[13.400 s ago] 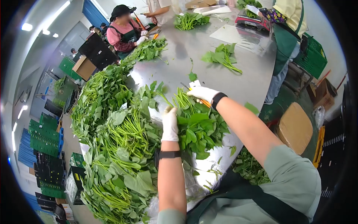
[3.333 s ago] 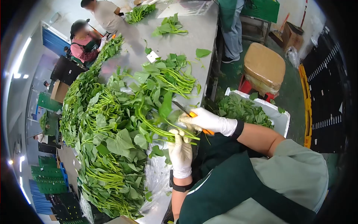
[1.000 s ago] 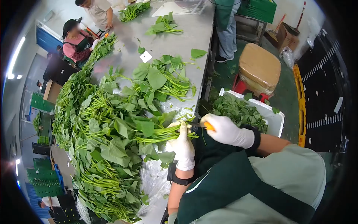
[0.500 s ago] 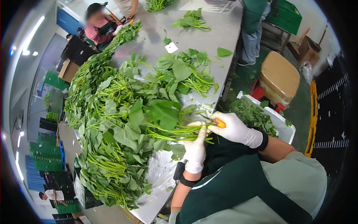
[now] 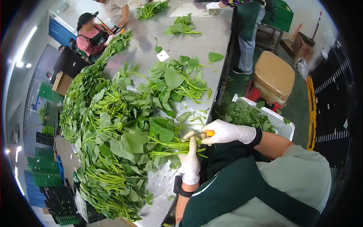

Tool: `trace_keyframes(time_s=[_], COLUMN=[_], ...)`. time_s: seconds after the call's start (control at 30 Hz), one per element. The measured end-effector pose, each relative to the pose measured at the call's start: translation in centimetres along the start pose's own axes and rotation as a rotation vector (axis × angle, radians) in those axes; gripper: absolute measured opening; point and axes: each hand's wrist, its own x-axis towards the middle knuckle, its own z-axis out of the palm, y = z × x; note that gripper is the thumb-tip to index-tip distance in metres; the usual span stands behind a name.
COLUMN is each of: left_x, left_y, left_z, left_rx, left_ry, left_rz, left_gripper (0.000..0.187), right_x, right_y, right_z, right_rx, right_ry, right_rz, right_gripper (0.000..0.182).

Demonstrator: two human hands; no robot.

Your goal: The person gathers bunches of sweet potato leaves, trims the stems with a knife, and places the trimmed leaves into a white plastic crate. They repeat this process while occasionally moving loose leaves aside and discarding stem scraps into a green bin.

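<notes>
A bunch of leafy green stems (image 5: 170, 145), which look like sweet potato greens, is in my gloved left hand (image 5: 190, 163), fingers closed around it. The leaves point left and the stem ends point right. My gloved right hand (image 5: 232, 132) is closed on an orange-handled knife (image 5: 210, 133) right beside the stem ends; its blade is hidden. Left of my hands, a long heap of the same greens (image 5: 109, 166) covers the table's side. A smaller bunch (image 5: 181, 79) lies beyond them, with cut stem bits (image 5: 196, 115) on clear plastic nearby.
The metal table (image 5: 143, 51) carries a white card (image 5: 162, 56) and another bunch (image 5: 183, 27). At my right stands a white foam box (image 5: 285, 130) of leaves, near a wrapped brown stool (image 5: 274, 73). Co-workers stand at the far left (image 5: 90, 39) and far right (image 5: 247, 41).
My view has shifted slightly. My right hand has turned and moved closer to the stem ends held in my left hand. A co-worker's gloved hand now shows at the table's far edge.
</notes>
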Motion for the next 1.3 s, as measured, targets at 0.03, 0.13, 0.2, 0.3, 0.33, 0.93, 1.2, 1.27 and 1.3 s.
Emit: trace_keyframes(time_s=[0.03, 0.13, 0.2, 0.3, 0.33, 0.93, 1.2, 1.27, 1.3], left_x=[0.1, 0.1, 0.0, 0.2, 0.2, 0.3, 1.8, 2.2, 2.6], left_y=[0.0, 0.3, 0.8, 0.9, 0.9, 0.4, 0.6, 2.0, 2.1], left_z=[-0.1, -0.1, 0.2, -0.2, -0.3, -1.0, -0.3, 1.1, 1.6], left_rx=[0.008, 0.083, -0.128, -0.220, -0.259, -0.345, -0.400, -0.330, -0.363], left_ry=[-0.012, 0.051, 0.076, 0.100, 0.063, 0.058, -0.016, 0.033, 0.058], left_rz=[0.000, 0.002, -0.014, -0.064, -0.107, -0.165, -0.081, -0.088, -0.113], left_gripper=[0.022, 0.023, 0.023, 0.022, 0.023, 0.017, 0.023, 0.026, 0.027], right_x=[0.2, 1.2, 2.7, 6.2, 7.0, 4.8, 2.9, 2.3, 1.6], right_y=[0.0, 1.0, 0.9, 2.5, 2.7, 1.4, 1.4, 1.0, 0.3], right_z=[-0.2, -1.3, -3.1, -6.3, -7.0, -10.4, -5.9, -4.7, -4.3], right_rx=[-0.049, -0.355, -0.551, -0.686, -0.682, 0.688, 0.319, 0.076, -0.104], right_ry=[-0.042, 0.299, 0.616, 0.834, 0.835, 0.137, 0.234, 0.278, 0.280], right_rz=[-0.034, -0.149, -0.119, -0.185, -0.157, -0.027, 0.010, -0.135, -0.133], right_gripper=[0.023, 0.033, 0.026, 0.017, 0.017, 0.022, 0.017, 0.016, 0.017])
